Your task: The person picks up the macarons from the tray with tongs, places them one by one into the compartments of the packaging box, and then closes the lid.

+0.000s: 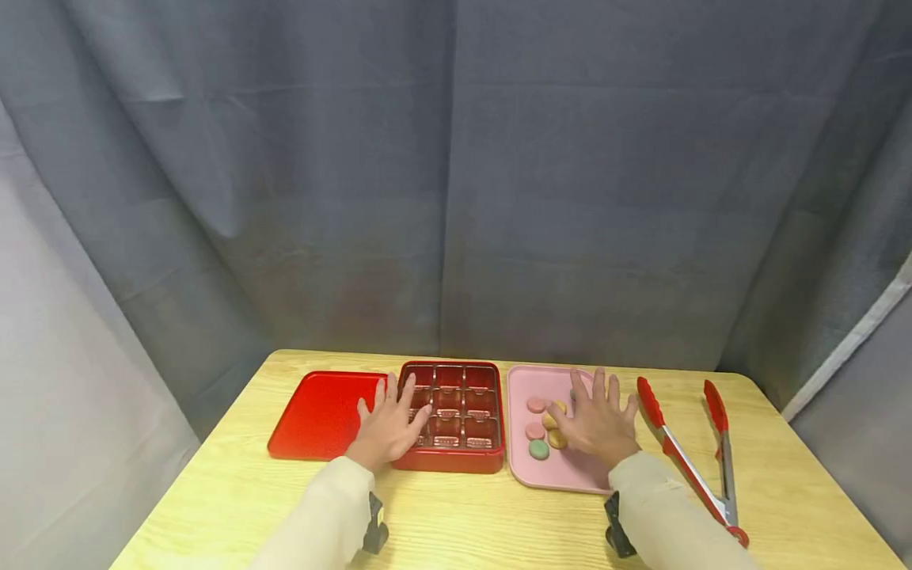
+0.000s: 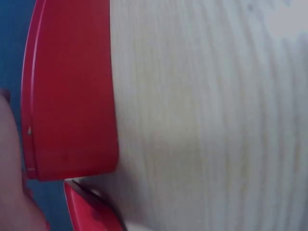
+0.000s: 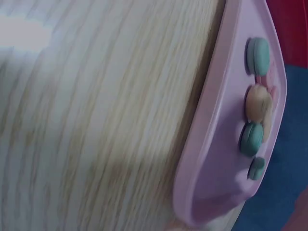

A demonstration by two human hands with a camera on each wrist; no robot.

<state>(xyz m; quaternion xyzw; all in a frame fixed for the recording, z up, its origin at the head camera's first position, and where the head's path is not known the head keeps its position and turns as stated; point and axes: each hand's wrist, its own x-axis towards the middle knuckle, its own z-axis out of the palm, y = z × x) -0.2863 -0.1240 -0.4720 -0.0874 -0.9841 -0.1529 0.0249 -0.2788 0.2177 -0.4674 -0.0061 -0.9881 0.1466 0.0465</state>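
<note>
My left hand (image 1: 387, 427), fingers spread, is over the gap between a red lid (image 1: 321, 416) and a red box (image 1: 449, 461) with a clear divided insert (image 1: 447, 404). Its fingertips overlap the box's left compartments in the head view. Fingers likewise spread, my right hand (image 1: 598, 423) hovers over a pink tray (image 1: 529, 473). Pink, green and yellow-tan macarons lie on that tray, among them a green macaron (image 3: 260, 56) and a tan macaron (image 3: 258, 103); the hand hides part of them in the head view. Neither hand grips anything.
Red-tipped tongs (image 1: 687, 463) lie spread apart to the right of the tray, hinge toward the front. Everything sits on a light wooden table (image 1: 456, 522). A grey curtain (image 1: 584, 198) hangs behind its far edge.
</note>
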